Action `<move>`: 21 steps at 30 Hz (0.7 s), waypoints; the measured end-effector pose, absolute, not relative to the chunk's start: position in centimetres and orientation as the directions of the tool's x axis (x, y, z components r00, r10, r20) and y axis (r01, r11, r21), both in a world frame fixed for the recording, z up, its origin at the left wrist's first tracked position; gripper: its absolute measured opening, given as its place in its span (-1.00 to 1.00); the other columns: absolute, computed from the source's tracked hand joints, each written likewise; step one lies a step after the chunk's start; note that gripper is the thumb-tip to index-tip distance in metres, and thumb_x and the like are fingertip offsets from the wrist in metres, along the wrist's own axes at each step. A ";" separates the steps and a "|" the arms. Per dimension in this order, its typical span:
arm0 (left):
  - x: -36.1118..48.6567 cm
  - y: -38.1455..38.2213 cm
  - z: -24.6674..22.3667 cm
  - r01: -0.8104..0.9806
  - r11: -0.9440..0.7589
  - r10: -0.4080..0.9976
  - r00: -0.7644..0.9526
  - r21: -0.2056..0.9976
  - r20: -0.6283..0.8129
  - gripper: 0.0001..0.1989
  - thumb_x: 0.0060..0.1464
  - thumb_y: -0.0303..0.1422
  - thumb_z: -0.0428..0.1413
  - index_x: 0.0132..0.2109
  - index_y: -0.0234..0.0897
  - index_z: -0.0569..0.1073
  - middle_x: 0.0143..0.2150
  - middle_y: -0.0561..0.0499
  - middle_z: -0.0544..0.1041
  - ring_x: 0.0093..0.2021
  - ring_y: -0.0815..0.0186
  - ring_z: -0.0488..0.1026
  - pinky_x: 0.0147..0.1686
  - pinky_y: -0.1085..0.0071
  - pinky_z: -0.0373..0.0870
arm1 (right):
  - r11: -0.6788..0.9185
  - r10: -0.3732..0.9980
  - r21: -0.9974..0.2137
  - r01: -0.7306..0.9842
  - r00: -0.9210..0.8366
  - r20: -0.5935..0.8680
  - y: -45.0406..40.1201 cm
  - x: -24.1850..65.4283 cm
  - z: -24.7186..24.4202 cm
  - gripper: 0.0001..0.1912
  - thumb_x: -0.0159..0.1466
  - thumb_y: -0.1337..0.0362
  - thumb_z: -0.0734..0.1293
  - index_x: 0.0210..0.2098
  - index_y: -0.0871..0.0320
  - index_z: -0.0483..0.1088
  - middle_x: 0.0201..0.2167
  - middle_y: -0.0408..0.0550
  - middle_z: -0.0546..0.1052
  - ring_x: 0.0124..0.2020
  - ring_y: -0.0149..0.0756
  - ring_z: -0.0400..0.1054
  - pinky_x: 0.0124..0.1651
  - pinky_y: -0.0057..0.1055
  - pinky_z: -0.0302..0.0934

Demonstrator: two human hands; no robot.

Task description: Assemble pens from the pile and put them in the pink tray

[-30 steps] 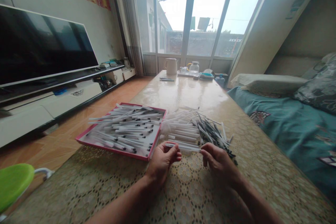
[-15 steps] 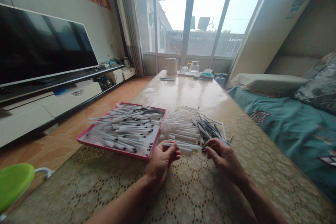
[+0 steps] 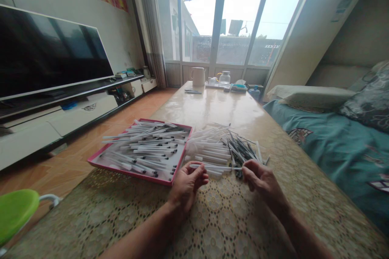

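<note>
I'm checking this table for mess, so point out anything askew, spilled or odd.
Some white tubes poke out past the left edge of the pink tray, unlike most, which lie within it. Near the right hand, dark thin rods form a crisscrossed heap, which looks untidy. I see nothing spilled or broken.

At the far end of the bench [image 3: 219, 105], a pale pitcher [image 3: 198, 77] stands on the left, with a clear glass jug [image 3: 225, 78] to its right and a blue-and-white packet [image 3: 239, 88] farther right, all in front of tall windows [image 3: 200, 12]. Along the left wall, a large dark television [image 3: 54, 52] stands above a low white cabinet [image 3: 82, 118], while a bright green seat [image 3: 18, 212] sits near left over the orange floor [image 3: 162, 96]. On the right spreads a teal cover [image 3: 316, 145], with a patterned cushion [image 3: 370, 103] on it.
</note>
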State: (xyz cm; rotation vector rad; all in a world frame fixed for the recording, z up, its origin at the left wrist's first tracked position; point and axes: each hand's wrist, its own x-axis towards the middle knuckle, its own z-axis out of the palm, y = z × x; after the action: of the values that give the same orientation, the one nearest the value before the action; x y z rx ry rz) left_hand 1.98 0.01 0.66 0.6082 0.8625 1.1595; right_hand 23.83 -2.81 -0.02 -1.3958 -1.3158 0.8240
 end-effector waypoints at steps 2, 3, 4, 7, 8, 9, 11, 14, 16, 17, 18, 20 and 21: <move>1.9 0.0 0.7 -0.554 0.301 0.952 0.135 0.776 -0.273 -0.79 -0.13 -0.45 0.31 -0.32 -0.35 0.45 -0.52 0.07 0.49 -0.56 0.46 0.45 -0.55 0.60 0.44 | 0.085 0.917 -0.957 0.279 0.354 0.184 -2.7 24.9 0.0 -0.76 0.15 0.10 0.30 -0.48 0.15 0.30 -0.72 -0.28 0.26 -0.72 -0.48 0.10 -0.68 -0.54 0.02; 1.9 0.0 0.8 -0.561 0.303 0.951 0.130 0.770 -0.280 -0.81 -0.11 -0.47 0.29 -0.30 -0.35 0.45 -0.52 0.06 0.49 -0.56 0.46 0.45 -0.55 0.60 0.44 | 0.080 0.880 -0.956 0.282 0.430 0.201 -2.7 25.4 0.0 -0.77 0.15 0.11 0.29 -0.47 0.15 0.28 -0.72 -0.30 0.23 -0.73 -0.48 0.08 -0.69 -0.54 0.00; 1.9 0.0 0.9 -0.566 0.308 0.949 0.128 0.765 -0.287 -0.82 -0.08 -0.50 0.27 -0.29 -0.35 0.44 -0.51 0.05 0.50 -0.55 0.45 0.46 -0.54 0.59 0.45 | 0.078 0.842 -0.954 0.290 0.493 0.218 -2.6 25.9 -0.1 -0.78 0.15 0.12 0.28 -0.45 0.15 0.28 -0.72 -0.30 0.23 -0.72 -0.47 0.08 -0.69 -0.54 -0.01; 2.0 0.0 1.1 -0.585 0.310 0.947 0.120 0.749 -0.298 -0.85 -0.03 -0.56 0.22 -0.28 -0.35 0.43 -0.46 0.00 0.53 -0.49 0.41 0.51 -0.46 0.56 0.49 | 0.078 0.716 -0.944 0.321 0.641 0.277 -2.6 26.5 -0.3 -0.77 0.13 0.12 0.30 -0.38 0.16 0.29 -0.66 -0.24 0.31 -0.69 -0.43 0.14 -0.65 -0.51 0.05; 2.0 0.0 1.1 -0.595 0.306 0.948 0.115 0.743 -0.298 -0.85 -0.02 -0.59 0.20 -0.27 -0.35 0.42 -0.44 -0.01 0.54 -0.45 0.39 0.53 -0.42 0.54 0.50 | 0.079 0.683 -0.941 0.330 0.669 0.292 -2.6 26.5 -0.4 -0.76 0.13 0.11 0.31 -0.37 0.17 0.29 -0.64 -0.22 0.33 -0.68 -0.42 0.16 -0.63 -0.49 0.07; 2.1 0.0 1.2 -0.603 0.300 0.949 0.108 0.739 -0.297 -0.85 0.00 -0.61 0.17 -0.26 -0.36 0.42 -0.41 -0.03 0.55 -0.42 0.38 0.54 -0.39 0.53 0.51 | 0.082 0.655 -0.938 0.337 0.691 0.306 -2.6 26.4 -0.4 -0.75 0.13 0.10 0.31 -0.36 0.17 0.29 -0.63 -0.21 0.35 -0.67 -0.41 0.17 -0.62 -0.49 0.09; 2.2 0.0 1.1 -0.614 0.291 0.951 0.100 0.733 -0.294 -0.86 0.02 -0.63 0.15 -0.27 -0.36 0.42 -0.39 -0.04 0.55 -0.39 0.36 0.55 -0.34 0.50 0.52 | 0.095 0.608 -0.933 0.346 0.722 0.330 -2.6 26.1 -0.3 -0.75 0.14 0.10 0.31 -0.36 0.17 0.30 -0.63 -0.20 0.35 -0.67 -0.41 0.18 -0.61 -0.48 0.10; 2.2 0.1 1.0 -0.623 0.282 0.952 0.089 0.730 -0.292 -0.89 0.03 -0.59 0.16 -0.29 -0.36 0.41 -0.40 -0.03 0.55 -0.40 0.36 0.55 -0.34 0.49 0.52 | 0.139 0.548 -0.930 0.341 0.756 0.359 -2.6 25.8 -0.1 -0.78 0.17 0.13 0.30 -0.36 0.16 0.29 -0.62 -0.23 0.34 -0.68 -0.44 0.18 -0.61 -0.51 0.11; 2.2 0.2 1.0 -0.626 0.277 0.953 0.080 0.729 -0.294 -0.89 0.03 -0.58 0.16 -0.28 -0.35 0.40 -0.39 -0.04 0.56 -0.38 0.35 0.56 -0.32 0.49 0.52 | 0.185 0.502 -0.928 0.324 0.781 0.372 -2.5 25.8 0.0 -0.77 0.18 0.11 0.29 -0.33 0.16 0.27 -0.58 -0.21 0.36 -0.66 -0.45 0.22 -0.60 -0.52 0.16; 2.2 0.2 1.0 -0.625 0.278 0.952 0.079 0.729 -0.295 -0.88 0.04 -0.58 0.15 -0.26 -0.35 0.40 -0.37 -0.05 0.56 -0.36 0.34 0.56 -0.31 0.48 0.52 | 0.205 0.487 -0.926 0.316 0.788 0.377 -2.4 25.7 0.0 -0.74 0.19 0.09 0.29 -0.32 0.16 0.27 -0.55 -0.20 0.38 -0.65 -0.44 0.25 -0.60 -0.52 0.18; 2.2 0.1 1.1 -0.623 0.280 0.952 0.082 0.730 -0.295 -0.84 0.04 -0.60 0.14 -0.20 -0.35 0.39 -0.33 -0.07 0.56 -0.33 0.33 0.56 -0.29 0.47 0.51 | 0.215 0.489 -0.926 0.309 0.787 0.376 -2.2 25.7 -0.1 -0.71 0.19 0.06 0.29 -0.29 0.16 0.26 -0.52 -0.17 0.41 -0.64 -0.43 0.29 -0.60 -0.51 0.19; 2.2 0.0 1.2 -0.613 0.277 0.956 0.095 0.740 -0.278 -0.67 0.04 -0.62 0.13 -0.04 -0.32 0.33 -0.23 -0.12 0.56 -0.26 0.29 0.56 -0.25 0.44 0.50 | 0.188 0.547 -0.934 0.304 0.757 0.357 -2.0 25.7 -0.4 -0.63 0.19 0.01 0.28 -0.21 0.17 0.25 -0.48 -0.12 0.45 -0.63 -0.39 0.33 -0.63 -0.50 0.20; 2.3 -0.1 1.2 -0.601 0.271 0.959 0.104 0.752 -0.263 -0.56 0.04 -0.62 0.13 0.06 -0.29 0.26 -0.18 -0.13 0.55 -0.24 0.28 0.56 -0.24 0.42 0.50 | 0.164 0.588 -0.938 0.304 0.734 0.340 -1.9 25.7 -0.5 -0.59 0.18 -0.01 0.28 -0.17 0.18 0.25 -0.48 -0.10 0.47 -0.65 -0.38 0.33 -0.65 -0.50 0.18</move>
State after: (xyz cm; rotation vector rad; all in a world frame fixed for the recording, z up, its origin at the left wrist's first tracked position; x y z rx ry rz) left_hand 2.27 -0.13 1.25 0.5312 0.8336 1.2333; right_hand 25.69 -1.91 -0.53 -1.4329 -0.7852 0.2355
